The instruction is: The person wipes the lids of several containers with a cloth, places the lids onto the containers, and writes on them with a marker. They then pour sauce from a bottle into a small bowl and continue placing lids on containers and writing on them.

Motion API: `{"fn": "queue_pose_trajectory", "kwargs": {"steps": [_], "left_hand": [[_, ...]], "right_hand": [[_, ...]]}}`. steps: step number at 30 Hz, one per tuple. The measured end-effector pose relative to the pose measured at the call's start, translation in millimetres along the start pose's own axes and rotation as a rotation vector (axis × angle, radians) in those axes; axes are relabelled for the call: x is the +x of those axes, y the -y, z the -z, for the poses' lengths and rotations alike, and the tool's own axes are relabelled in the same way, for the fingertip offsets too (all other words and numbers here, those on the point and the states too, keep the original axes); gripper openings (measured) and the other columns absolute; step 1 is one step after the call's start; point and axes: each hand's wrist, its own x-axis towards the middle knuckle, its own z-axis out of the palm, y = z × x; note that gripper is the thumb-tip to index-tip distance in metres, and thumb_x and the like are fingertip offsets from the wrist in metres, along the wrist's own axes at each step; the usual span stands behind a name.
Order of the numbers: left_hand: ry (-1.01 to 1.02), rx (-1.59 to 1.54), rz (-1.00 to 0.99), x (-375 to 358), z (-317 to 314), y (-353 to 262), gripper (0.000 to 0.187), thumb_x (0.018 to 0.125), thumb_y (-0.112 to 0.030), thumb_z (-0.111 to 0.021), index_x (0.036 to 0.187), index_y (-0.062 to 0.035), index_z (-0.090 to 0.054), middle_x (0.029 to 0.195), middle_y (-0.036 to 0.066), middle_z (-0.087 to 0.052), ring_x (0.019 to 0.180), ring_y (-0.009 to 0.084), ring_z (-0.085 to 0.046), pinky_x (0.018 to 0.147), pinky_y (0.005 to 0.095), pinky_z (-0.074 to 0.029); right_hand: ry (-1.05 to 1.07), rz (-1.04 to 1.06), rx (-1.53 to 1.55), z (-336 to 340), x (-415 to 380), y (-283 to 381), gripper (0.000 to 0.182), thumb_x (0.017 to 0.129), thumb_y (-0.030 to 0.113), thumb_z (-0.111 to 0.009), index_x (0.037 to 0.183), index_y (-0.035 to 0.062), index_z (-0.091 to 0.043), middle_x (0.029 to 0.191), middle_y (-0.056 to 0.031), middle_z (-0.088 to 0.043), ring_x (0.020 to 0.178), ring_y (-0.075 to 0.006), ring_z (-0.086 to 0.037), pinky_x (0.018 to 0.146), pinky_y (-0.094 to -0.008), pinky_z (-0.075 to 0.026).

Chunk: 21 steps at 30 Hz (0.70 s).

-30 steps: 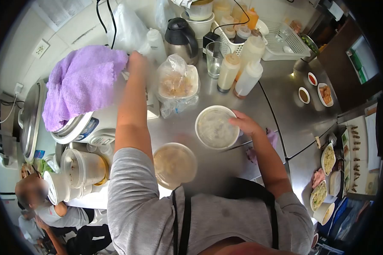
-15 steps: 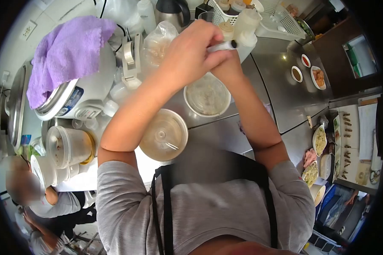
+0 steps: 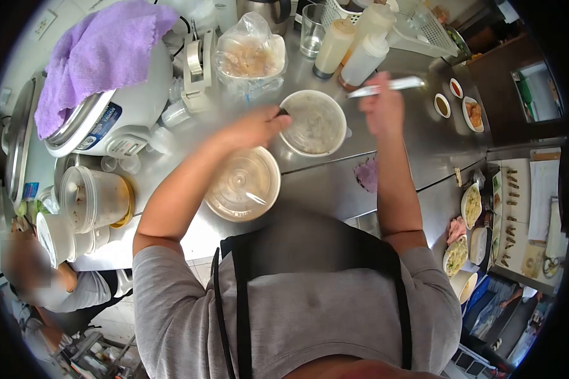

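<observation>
My right hand (image 3: 384, 108) is closed around a white marker pen (image 3: 406, 84), held above the steel counter to the right of the far bowl. My left hand (image 3: 254, 129), blurred by motion, is closed on a small dark piece (image 3: 282, 112) that looks like the marker's cap. It hovers at the left edge of a round bowl with a clear lid (image 3: 313, 120). Nearer to me and to the left stands a second lidded bowl (image 3: 241, 184), partly behind my left forearm.
Squeeze bottles (image 3: 334, 49), a glass (image 3: 312, 31) and a bag of food (image 3: 250, 57) stand at the back. A rice cooker (image 3: 107, 126) under a purple towel (image 3: 101, 60) is on the left. Small dishes (image 3: 442, 107) sit at right. A person (image 3: 82, 294) is at lower left.
My hands were together over the counter's back with the marker between them. They have moved apart, the left toward the bowls and the right to the right with the marker.
</observation>
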Motion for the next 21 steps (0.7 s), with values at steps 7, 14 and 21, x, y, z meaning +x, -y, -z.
{"fn": "queue_pose_trajectory", "kwargs": {"steps": [7, 14, 21], "left_hand": [[-0.115, 0.263, 0.254, 23, -17, 24, 0.066, 0.053, -0.061, -0.062, 0.078, -0.0001, -0.051, 0.079, 0.017, -0.056, 0.075, 0.0283, -0.055, 0.067, 0.0344, -0.041], [-0.058, 0.246, 0.295, 24, -16, 23, 0.067, 0.054, -0.061, -0.062, 0.08, 0.0003, -0.052, 0.08, 0.017, -0.056, 0.077, 0.0283, -0.055, 0.067, 0.0341, -0.042], [-0.057, 0.257, 0.303, 25, -17, 24, 0.071, 0.054, -0.062, -0.061, 0.083, 0.0019, -0.052, 0.084, 0.019, -0.056, 0.081, 0.0287, -0.055, 0.069, 0.0341, -0.042]], "right_hand": [[0.214, -0.099, -0.611, -37, -14, -58, 0.016, 0.067, 0.014, -0.064, 0.07, 0.0042, -0.051, 0.055, -0.0011, -0.051, 0.045, -0.0055, -0.045, 0.039, -0.0195, -0.036], [0.196, 0.035, -0.683, -26, -10, -73, 0.016, 0.067, 0.013, -0.063, 0.066, 0.0031, -0.051, 0.054, -0.0006, -0.051, 0.045, -0.0049, -0.045, 0.041, -0.0197, -0.036], [0.164, 0.028, -0.733, -29, -11, -68, 0.014, 0.067, 0.012, -0.061, 0.063, 0.003, -0.05, 0.054, 0.0001, -0.051, 0.051, -0.0064, -0.047, 0.046, -0.0224, -0.038]]}}
